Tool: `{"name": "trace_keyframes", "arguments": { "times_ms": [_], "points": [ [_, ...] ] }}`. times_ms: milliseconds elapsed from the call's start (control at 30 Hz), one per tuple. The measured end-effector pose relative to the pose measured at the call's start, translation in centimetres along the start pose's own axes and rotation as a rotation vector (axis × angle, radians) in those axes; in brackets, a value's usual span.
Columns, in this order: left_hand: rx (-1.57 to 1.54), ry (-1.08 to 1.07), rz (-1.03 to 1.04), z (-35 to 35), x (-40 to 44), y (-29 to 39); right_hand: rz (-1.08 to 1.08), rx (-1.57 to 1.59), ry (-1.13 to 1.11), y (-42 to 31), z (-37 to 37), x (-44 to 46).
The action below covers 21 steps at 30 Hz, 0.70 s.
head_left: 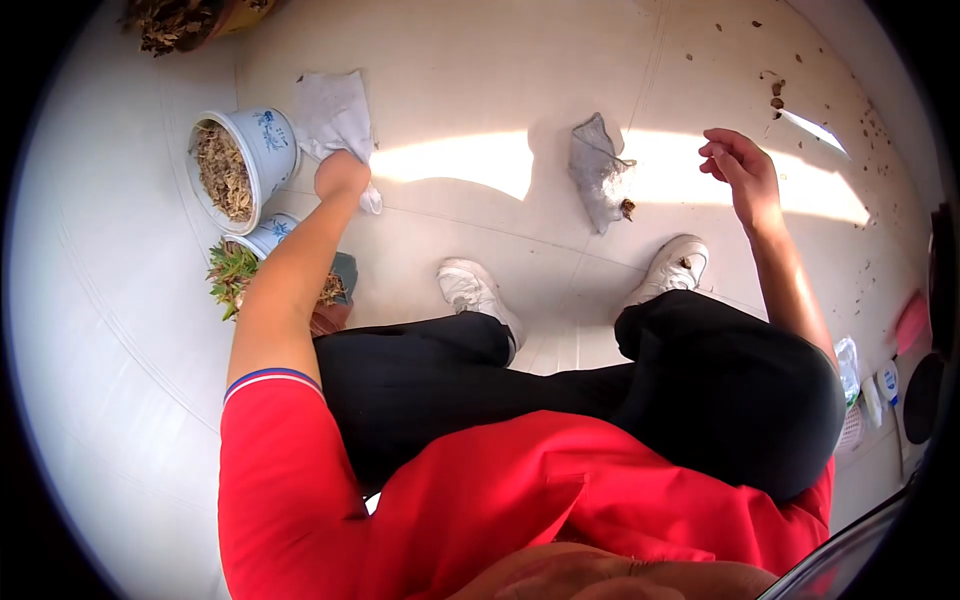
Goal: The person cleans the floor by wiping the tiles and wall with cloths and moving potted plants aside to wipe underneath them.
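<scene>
At the left, my left hand (343, 174) is closed on a white cloth (335, 112), which spreads over the floor beyond it and shows a small end below the fist. Just left of the cloth lies a white pot with blue patterns (268, 150), tipped so that its dry brown filling (222, 172) shows. On the right, my right hand (741, 170) is raised with fingers bent but apart, holding nothing. A crumpled grey, translucent bag (598, 175) lies on the floor between my hands, a small brown piece at its lower end.
Smaller pots with a green plant (233, 272) stand by my left forearm. Another pot (238, 15) is at the top left. My white shoes (472, 287) are below the bag. Brown debris (777, 100) dots the right floor; bottles (886, 382) sit at the lower right.
</scene>
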<state>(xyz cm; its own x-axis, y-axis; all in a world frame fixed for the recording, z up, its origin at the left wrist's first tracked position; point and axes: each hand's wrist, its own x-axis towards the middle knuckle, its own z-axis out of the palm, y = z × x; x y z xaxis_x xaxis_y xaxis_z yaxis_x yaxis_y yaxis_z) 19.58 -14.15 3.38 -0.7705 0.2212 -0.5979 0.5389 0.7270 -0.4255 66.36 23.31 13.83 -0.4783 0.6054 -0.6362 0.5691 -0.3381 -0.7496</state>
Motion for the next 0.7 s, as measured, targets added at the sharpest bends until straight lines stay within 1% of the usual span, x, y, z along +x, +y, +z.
{"name": "trace_keyframes", "arguments": {
  "times_ms": [67, 100, 200, 267, 300, 333, 367, 400, 467, 500, 533, 567, 600, 633, 667, 700],
  "points": [
    [0.001, -0.136, 0.119, -1.8, -1.6, 1.4, -0.036, -0.047, -0.01, 0.4, 0.0, 0.2],
    [0.075, -0.107, 0.186, 0.1, -0.8, 1.6, -0.027, -0.047, -0.026, 0.6, 0.3, 0.6],
    [-0.001, -0.101, 0.34, -1.3, -6.2, 7.1, 0.004, -0.036, -0.124, 1.3, 1.7, 1.0],
    [0.087, -0.197, 0.517, -1.8, -9.4, 11.5, 0.042, -0.088, -0.179, 1.8, 2.7, 1.1],
    [-0.049, -0.163, 0.551, -1.7, -11.6, 13.8, 0.038, -0.105, -0.205, 2.4, 3.4, 1.2],
    [-0.104, -0.217, 0.625, -3.5, -14.0, 16.4, 0.032, -0.126, -0.22, 3.1, 3.8, 1.2],
    [-0.178, -0.214, 0.662, -3.4, -15.3, 18.8, -0.032, -0.194, -0.226, 3.6, 4.4, 0.9],
    [-0.253, -0.215, 0.703, -3.2, -16.4, 20.9, -0.068, -0.34, -0.197, 3.8, 5.1, 0.7],
    [-0.431, -0.15, 0.731, -2.5, -17.7, 24.3, -0.217, -0.698, -0.212, 5.4, 6.1, 1.0],
    [-0.51, -0.147, 0.731, -2.3, -17.8, 25.6, -0.17, -0.81, -0.266, 5.8, 6.8, 1.2],
    [-0.557, -0.161, 0.774, -2.6, -17.7, 26.0, -0.119, -0.922, -0.327, 6.0, 7.7, 1.1],
    [-0.604, -0.18, 0.813, -2.8, -17.7, 26.1, -0.214, -1.028, -0.221, 6.5, 8.8, 0.8],
    [-0.654, -0.193, 0.847, -3.4, -17.7, 25.9, -0.186, -1.04, -0.236, 7.3, 8.9, 1.0],
    [-0.74, -0.133, 0.912, -4.8, -18.0, 24.7, -0.164, -1.05, -0.251, 7.8, 9.1, 1.9],
    [-0.716, -0.091, 0.937, -5.9, -17.4, 23.5, -0.146, -1.054, -0.264, 8.1, 9.3, 2.7],
    [-0.69, -0.054, 0.961, -6.8, -16.7, 21.9, -0.083, -0.964, -0.234, 8.0, 8.8, 3.0]
  ]
}}
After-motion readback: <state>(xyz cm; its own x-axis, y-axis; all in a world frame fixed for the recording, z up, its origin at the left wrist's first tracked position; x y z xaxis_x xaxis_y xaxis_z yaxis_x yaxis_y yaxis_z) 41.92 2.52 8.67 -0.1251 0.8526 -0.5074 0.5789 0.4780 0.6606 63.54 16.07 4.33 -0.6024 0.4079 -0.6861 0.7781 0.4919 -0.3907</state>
